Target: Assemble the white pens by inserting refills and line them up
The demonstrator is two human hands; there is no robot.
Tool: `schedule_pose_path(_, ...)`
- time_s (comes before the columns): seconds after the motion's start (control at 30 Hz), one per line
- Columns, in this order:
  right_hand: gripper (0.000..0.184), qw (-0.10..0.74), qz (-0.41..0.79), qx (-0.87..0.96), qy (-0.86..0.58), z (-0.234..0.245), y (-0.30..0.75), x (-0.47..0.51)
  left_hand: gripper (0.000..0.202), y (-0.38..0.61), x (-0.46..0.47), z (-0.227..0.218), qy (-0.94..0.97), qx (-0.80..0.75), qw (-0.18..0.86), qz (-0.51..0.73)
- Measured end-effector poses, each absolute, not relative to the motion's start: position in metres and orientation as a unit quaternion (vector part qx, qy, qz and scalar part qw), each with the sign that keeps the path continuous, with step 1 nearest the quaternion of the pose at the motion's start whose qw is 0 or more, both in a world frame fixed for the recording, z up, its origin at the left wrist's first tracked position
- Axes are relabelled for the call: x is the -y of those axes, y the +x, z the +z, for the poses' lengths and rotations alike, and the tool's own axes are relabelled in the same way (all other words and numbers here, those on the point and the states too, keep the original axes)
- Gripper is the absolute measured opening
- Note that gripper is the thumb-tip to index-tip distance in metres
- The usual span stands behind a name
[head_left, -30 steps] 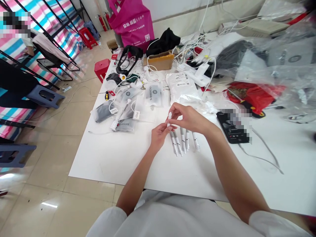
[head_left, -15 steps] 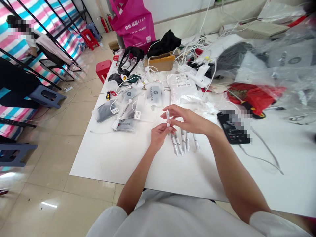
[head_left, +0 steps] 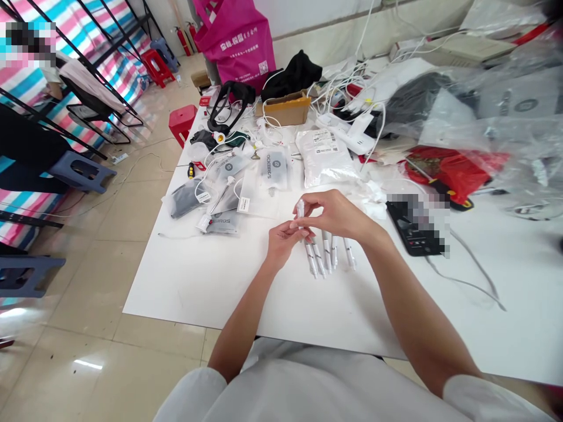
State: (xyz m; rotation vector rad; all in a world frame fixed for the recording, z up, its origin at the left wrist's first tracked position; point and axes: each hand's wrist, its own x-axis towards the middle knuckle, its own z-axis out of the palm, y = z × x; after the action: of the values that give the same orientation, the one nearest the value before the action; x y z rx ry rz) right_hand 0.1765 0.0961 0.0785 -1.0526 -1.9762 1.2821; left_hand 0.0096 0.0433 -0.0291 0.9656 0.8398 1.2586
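A white pen (head_left: 301, 208) stands roughly upright between my two hands, its lower part covered by fingers. My left hand (head_left: 284, 239) is closed around the lower end. Higher up, my right hand (head_left: 329, 215) pinches the same pen between thumb and fingers. Just below and to the right of my hands, several white pens (head_left: 327, 252) lie side by side on the white table (head_left: 193, 281); my right hand partly hides their far ends.
Plastic-wrapped pouches (head_left: 273, 169) and a white package (head_left: 325, 158) lie beyond my hands. A black phone (head_left: 416, 231) with a cable rests at right. Behind are a cardboard box (head_left: 284, 110), tangled cables and a pink bag (head_left: 237, 44). Another person sits at far left.
My right hand's fingers have closed in on the upper part of the pen, where they were more spread before. My left hand has barely moved. The pens on the table stay put.
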Motion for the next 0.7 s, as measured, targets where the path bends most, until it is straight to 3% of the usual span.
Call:
schedule_pose_path(0.07, 0.024, 0.288, 0.466, 0.727, -0.413, 0.078, 0.174, -0.096, 0.040, 0.009, -0.044, -0.031, 0.422, -0.366, 0.625, 0.545)
schedule_pose_path(0.2, 0.046, 0.255, 0.589, 0.689, -0.336, 0.075, 0.174, -0.096, 0.040, 0.007, -0.046, -0.032, 0.407, -0.351, 0.631, 0.559)
schedule_pose_path(0.3, 0.035, 0.270, 0.594, 0.678, -0.338, 0.073, 0.173, -0.096, 0.042, 0.007, -0.046, -0.031, 0.407, -0.350, 0.635, 0.556)
schedule_pose_path(0.47, 0.037, 0.312, 0.457, 0.708, -0.439, 0.075, 0.166, -0.094, 0.041, 0.010, -0.043, -0.030, 0.400, -0.360, 0.643, 0.545)
schedule_pose_path(0.53, 0.034, 0.281, 0.512, 0.706, -0.401, 0.076, 0.168, -0.094, 0.039, 0.010, -0.043, -0.029, 0.396, -0.354, 0.641, 0.554)
schedule_pose_path(0.63, 0.048, 0.254, 0.611, 0.677, -0.322, 0.077, 0.174, -0.095, 0.039, 0.009, -0.045, -0.029, 0.394, -0.341, 0.636, 0.569)
schedule_pose_path(0.7, 0.038, 0.281, 0.602, 0.670, -0.331, 0.076, 0.176, -0.096, 0.037, 0.007, -0.046, -0.028, 0.391, -0.335, 0.636, 0.575)
